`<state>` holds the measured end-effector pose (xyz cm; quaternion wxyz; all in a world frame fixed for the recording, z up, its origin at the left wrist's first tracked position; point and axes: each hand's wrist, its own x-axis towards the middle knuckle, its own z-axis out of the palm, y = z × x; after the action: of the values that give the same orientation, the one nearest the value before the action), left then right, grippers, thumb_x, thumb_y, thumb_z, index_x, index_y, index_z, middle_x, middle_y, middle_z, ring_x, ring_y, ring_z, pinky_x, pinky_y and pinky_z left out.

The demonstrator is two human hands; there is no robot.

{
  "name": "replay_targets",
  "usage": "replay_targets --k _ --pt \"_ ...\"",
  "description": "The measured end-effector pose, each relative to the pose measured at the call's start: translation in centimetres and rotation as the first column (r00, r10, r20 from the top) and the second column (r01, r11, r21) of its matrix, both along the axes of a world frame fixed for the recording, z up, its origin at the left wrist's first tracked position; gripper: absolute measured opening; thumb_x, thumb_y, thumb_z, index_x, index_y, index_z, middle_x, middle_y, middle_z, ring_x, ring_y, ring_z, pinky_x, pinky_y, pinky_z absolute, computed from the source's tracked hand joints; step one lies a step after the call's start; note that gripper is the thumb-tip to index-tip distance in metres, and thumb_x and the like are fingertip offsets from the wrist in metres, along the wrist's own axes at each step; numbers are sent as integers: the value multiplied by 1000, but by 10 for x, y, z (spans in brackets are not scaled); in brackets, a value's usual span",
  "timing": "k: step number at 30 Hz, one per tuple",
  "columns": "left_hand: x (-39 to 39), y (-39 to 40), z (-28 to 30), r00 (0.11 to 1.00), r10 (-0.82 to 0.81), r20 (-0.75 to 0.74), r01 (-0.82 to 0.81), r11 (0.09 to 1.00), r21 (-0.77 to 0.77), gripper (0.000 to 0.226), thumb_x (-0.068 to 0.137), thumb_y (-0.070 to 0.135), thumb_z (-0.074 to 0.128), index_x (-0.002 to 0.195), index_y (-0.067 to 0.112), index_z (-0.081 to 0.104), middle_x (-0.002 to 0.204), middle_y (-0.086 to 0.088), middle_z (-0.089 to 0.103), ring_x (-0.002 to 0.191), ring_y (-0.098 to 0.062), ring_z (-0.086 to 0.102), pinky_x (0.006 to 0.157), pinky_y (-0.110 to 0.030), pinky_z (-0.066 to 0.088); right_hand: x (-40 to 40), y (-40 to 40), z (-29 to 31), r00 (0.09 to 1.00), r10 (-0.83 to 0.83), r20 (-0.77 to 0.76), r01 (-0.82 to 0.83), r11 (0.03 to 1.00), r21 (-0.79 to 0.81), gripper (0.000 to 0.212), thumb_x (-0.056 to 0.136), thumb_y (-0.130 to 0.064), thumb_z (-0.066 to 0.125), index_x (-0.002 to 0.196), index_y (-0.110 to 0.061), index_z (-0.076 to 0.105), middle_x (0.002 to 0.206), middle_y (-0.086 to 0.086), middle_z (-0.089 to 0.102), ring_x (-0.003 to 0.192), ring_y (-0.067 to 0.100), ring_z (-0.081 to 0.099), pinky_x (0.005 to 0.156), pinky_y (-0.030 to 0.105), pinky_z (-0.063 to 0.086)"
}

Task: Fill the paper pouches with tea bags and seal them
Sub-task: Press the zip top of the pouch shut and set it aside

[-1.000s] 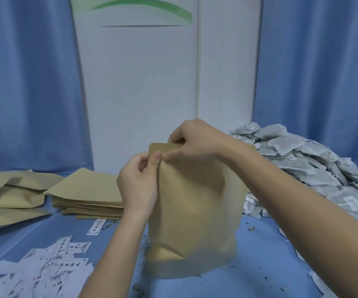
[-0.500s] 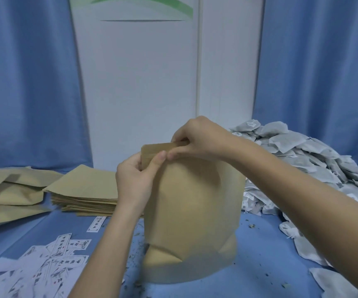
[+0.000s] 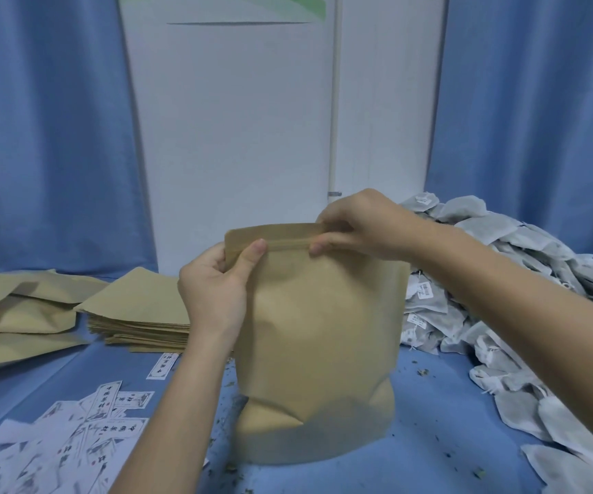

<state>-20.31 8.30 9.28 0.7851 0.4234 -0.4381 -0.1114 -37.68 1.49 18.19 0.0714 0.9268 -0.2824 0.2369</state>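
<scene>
A filled pouch (image 3: 320,351) is stood upright on the bench (image 3: 430,404) at centre frame, pinched at its top left corner by the left hand (image 3: 213,290) and along its top edge by the right hand (image 3: 359,226). A stack of flat pouches (image 3: 142,315) is seen at mid left, labels (image 3: 63,433) are scattered at lower left, and tea bags (image 3: 523,279) are heaped at right.

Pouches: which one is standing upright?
The pouch at centre, pinched along its top strip by the left hand and right hand. The stack and loose pouches to its left lie flat.
</scene>
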Motion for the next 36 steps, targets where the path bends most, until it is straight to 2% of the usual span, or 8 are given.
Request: replay_targets --k 6,15,18,23,27,30,33,36 --pt "7 -5 -4 1000 -2 -9 2 1000 -13 22 75 24 75 60 14 63 53 14 59 56 -2 48 57 -18 43 -9 -10 -8 1000 22 6 -22 1000 -16 41 81 -44 64 85 -3 65 80 8 63 74 21 52 70 29 38" --pt "21 -5 -8 998 -27 -63 24 999 -33 15 74 24 75 64 17 67 55 16 64 52 5 50 52 -11 42 -23 -19 -19 995 -47 90 70 959 -274 54 78 -56 53 59 -6 49 57 -1 33 60 22 38 58 28 29" --pt "17 -5 -13 999 -7 -40 6 1000 -21 19 78 21 73 62 16 64 49 18 59 48 6 47 50 -9 40 -28 -21 -24 989 -12 146 58 947 -316 46 75 -46 67 57 -9 48 59 -1 33 58 21 37 56 27 25" --pt "8 -7 -17 999 -11 -52 11 1000 11 17 77 25 74 64 17 66 56 11 62 57 -4 49 54 -19 44 9 -12 -29 994 -65 89 91 939 -332 52 68 -71 54 82 -20 55 72 -3 59 76 25 55 61 28 26" --pt "3 -4 -14 994 -83 -71 82 997 -15 11 78 20 73 68 19 69 58 12 67 52 3 55 50 -12 45 43 1 -35 997 29 72 3 912 -410 52 75 -67 55 73 -20 32 57 -3 37 59 27 39 50 31 17" --pt "10 -1 -15 994 -83 -72 83 997 -5 11 73 26 74 66 19 69 58 11 67 53 0 54 50 -14 45 37 -5 -33 996 -22 82 52 920 -389 58 71 -71 55 67 -18 31 55 2 43 60 27 42 50 31 15" --pt "26 0 -18 991 -61 -117 60 998 -7 18 66 36 74 62 19 71 63 9 67 64 -10 54 64 -26 47 12 -14 -30 956 -213 200 280 868 -410 68 72 -73 52 51 -13 27 47 7 42 56 28 44 53 29 20" --pt "30 -2 -19 993 -69 -93 69 998 -2 14 66 38 75 66 24 74 68 6 68 67 -11 56 65 -28 47 1 -20 -39 909 -85 408 302 808 -505 65 76 -60 58 41 -13 30 35 14 34 36 27 39 46 25 21"
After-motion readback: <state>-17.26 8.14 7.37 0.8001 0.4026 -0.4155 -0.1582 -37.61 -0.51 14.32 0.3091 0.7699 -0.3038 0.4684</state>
